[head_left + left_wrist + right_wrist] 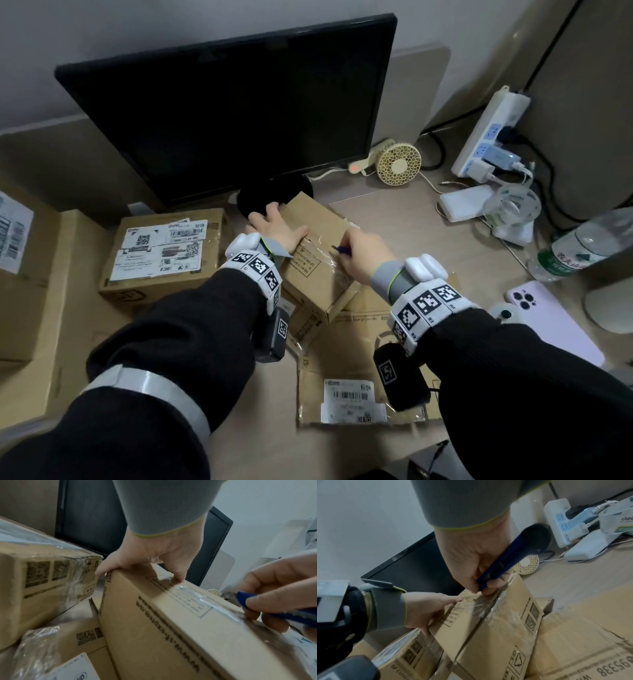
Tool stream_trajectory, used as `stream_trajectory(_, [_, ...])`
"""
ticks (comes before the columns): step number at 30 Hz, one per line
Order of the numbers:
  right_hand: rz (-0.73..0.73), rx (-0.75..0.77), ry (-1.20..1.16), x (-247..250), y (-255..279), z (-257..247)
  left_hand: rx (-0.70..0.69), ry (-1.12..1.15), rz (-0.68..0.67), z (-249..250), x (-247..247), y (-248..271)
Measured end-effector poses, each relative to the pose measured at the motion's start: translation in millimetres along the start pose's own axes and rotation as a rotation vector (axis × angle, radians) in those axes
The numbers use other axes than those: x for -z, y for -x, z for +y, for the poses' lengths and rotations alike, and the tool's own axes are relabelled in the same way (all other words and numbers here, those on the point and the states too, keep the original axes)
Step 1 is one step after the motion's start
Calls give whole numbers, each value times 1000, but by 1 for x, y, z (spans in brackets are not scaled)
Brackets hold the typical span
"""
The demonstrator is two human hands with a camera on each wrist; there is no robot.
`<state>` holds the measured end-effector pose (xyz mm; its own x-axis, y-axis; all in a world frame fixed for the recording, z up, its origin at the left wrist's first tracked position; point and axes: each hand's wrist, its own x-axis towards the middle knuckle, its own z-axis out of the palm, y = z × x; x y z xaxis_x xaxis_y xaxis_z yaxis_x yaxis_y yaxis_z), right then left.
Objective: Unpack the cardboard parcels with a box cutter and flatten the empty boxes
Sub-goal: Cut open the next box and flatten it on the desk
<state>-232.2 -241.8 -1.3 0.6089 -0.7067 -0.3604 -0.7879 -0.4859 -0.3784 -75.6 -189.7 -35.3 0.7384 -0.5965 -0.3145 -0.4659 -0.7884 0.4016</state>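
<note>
Monitor (239,113): one, black, screen dark.
Sealed boxes: three – big one (20,274) far left, labelled one (161,253) reading "02B01", tilted parcel (315,253) mid-desk on flattened cardboard (359,394).
Print: "95338" on the flat sheet.
Left hand (277,229): fingers spread flat, pressing the parcel's top.
Right hand (363,257): curled round blue box cutter (494,569) – tip at the taped seam.

Head view: high, facing down onto desk (394,205). Wrist views: close, along hands; all share taped box (318,253) (171,622) (488,622).
</note>
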Motion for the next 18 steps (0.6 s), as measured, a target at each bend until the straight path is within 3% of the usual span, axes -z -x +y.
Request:
stream_trajectory(5, [-12,26,60,-8,-6,-6,13,59,-102,-7,1,-2])
stream_trajectory(18, [-32,8,30,-9,-20,-20,21,75,-81,-2,-2,0])
